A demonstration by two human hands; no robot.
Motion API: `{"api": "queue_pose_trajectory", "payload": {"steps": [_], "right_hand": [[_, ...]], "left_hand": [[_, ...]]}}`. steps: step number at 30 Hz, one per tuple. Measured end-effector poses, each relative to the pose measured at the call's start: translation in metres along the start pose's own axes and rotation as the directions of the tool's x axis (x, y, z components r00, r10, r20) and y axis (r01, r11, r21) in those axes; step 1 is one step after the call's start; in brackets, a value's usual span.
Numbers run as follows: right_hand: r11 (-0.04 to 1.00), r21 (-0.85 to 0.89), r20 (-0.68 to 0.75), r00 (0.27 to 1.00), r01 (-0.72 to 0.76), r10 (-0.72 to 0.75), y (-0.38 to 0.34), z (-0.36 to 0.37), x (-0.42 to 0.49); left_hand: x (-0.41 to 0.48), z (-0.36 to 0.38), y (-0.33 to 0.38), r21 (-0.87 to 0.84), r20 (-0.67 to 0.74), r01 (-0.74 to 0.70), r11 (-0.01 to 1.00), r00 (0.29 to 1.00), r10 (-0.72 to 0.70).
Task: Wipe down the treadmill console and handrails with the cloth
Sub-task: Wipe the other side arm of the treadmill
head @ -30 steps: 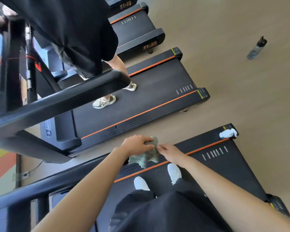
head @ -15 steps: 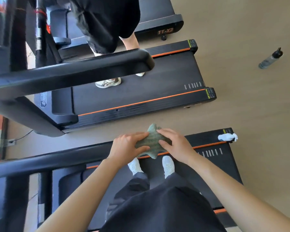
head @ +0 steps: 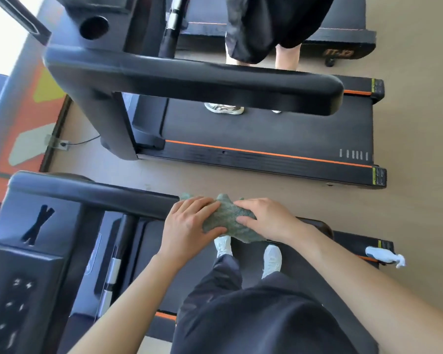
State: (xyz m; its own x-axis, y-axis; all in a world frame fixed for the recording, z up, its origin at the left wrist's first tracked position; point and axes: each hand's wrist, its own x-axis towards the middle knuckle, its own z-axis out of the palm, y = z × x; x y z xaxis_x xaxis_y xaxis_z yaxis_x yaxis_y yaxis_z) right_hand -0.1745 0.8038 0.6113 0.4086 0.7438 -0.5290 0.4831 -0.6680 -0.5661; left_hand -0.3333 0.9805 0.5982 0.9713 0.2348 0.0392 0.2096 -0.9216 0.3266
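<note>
1. Cloth (head: 230,218), grey-green and bunched, sits on the handrail (head: 92,198) at frame centre, draped over the rail's far end.
2. Left hand (head: 189,227) lies flat on the cloth's left part, fingers spread over it, thumb underneath at the lower edge; pressing it down on the rail.
3. Right hand (head: 266,219) covers the cloth's right part, fingers curled on top; both hands touch the cloth, nearly meeting.
4. Console (head: 28,284) at lower left, dark, with small buttons; an X mark above them.
5. Person's own white shoes (head: 271,259) on the belt, below the hands; dark shorts fill the bottom centre.
6. Spray bottle (head: 384,256), white, lies at the belt's rear corner, right edge of frame, well apart from the hands.
7. Second treadmill (head: 266,131) in the upper half; its thick handrail crosses the frame and partly hides another person's shoes (head: 224,108) and legs on that belt.
8. Wall socket (head: 62,144) with cord at the left, on the floor edge.
</note>
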Motion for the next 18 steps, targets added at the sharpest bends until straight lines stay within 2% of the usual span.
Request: {"api": "queue_pose_trajectory", "payload": {"steps": [3,7,13,18], "right_hand": [[0.999,0.0,0.019,0.999,0.042,-0.042,-0.028,0.009,0.025],[0.996,-0.031,0.016,0.997,0.081,-0.08,-0.069,0.019,0.057],[0.989,-0.01,0.097,0.985,0.147,-0.146,-0.125,0.033,0.102],[0.988,0.036,0.145,0.978,0.147,-0.151,-0.161,0.046,0.137]], "left_hand": [[-0.01,-0.013,-0.027,0.026,-0.064,0.052,0.998,0.997,-0.051],[-0.016,-0.034,-0.068,0.097,-0.062,0.144,0.985,0.988,-0.139],[-0.019,-0.067,-0.134,0.192,0.001,0.278,0.941,0.959,-0.283],[-0.015,-0.09,-0.186,0.253,0.116,0.344,0.904,0.917,-0.381]]}}
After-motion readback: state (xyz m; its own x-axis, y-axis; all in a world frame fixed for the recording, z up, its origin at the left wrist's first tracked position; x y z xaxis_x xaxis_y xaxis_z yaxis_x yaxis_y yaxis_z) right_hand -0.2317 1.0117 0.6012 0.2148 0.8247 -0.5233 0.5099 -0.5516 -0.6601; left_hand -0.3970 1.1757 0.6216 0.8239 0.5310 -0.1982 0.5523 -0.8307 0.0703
